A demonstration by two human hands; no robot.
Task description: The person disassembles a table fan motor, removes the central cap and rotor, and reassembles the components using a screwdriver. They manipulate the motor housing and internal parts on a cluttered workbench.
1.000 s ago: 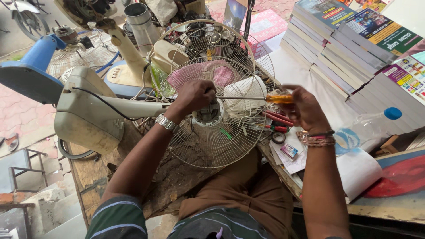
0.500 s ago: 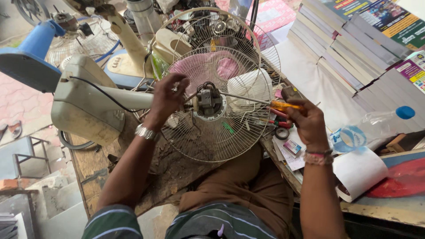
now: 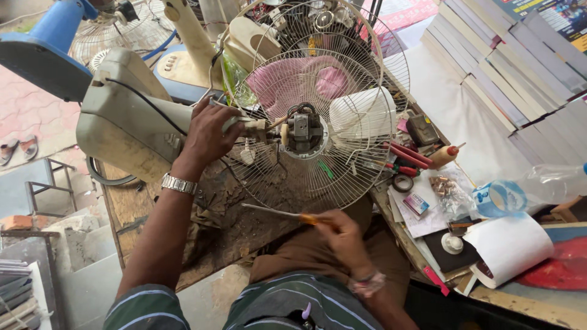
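My left hand [image 3: 205,135] clamps the fan's neck [image 3: 244,127]; my right hand [image 3: 342,235] pinches a screwdriver [image 3: 278,212] lying crosswise below the motor [image 3: 302,131], nearer my left.

Orange-handled screwdriver [image 3: 287,213] — level, below fan motor [image 3: 304,130]

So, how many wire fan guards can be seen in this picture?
3. One fan guard is around the motor, by the left hand. A second guard stands behind it. A third guard is top left. Others may be hidden.
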